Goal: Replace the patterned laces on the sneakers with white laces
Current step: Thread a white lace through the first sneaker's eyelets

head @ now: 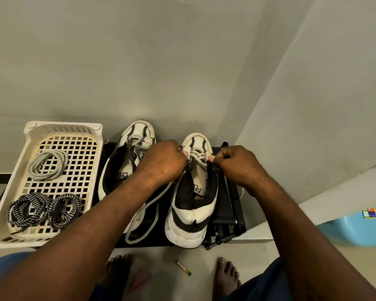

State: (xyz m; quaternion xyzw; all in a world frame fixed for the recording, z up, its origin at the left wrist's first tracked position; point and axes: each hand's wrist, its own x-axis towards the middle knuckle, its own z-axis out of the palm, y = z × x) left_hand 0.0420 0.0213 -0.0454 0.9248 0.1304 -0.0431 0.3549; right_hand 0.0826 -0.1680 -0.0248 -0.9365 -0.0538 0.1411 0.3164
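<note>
Two white-and-black sneakers stand on a black stand, toes pointing away. The right sneaker [192,198] has a white lace [199,158] crossing its lowest eyelets near the toe. My left hand [163,164] pinches one side of that lace and my right hand [237,165] pinches the other, fingers curled. A loose stretch of white lace [149,216] trails down between the shoes. The left sneaker [126,159] has no lace in its eyelets. A cream basket [91,170] at the left holds a coiled white lace [48,165] and two black-and-white patterned laces [44,208].
The black stand [228,205] backs onto a grey wall, with a white wall corner at the right. A blue plastic tub [358,227] sits at the right. My bare feet [226,276], a small stick [182,267] and a pink scrap [140,280] are on the floor.
</note>
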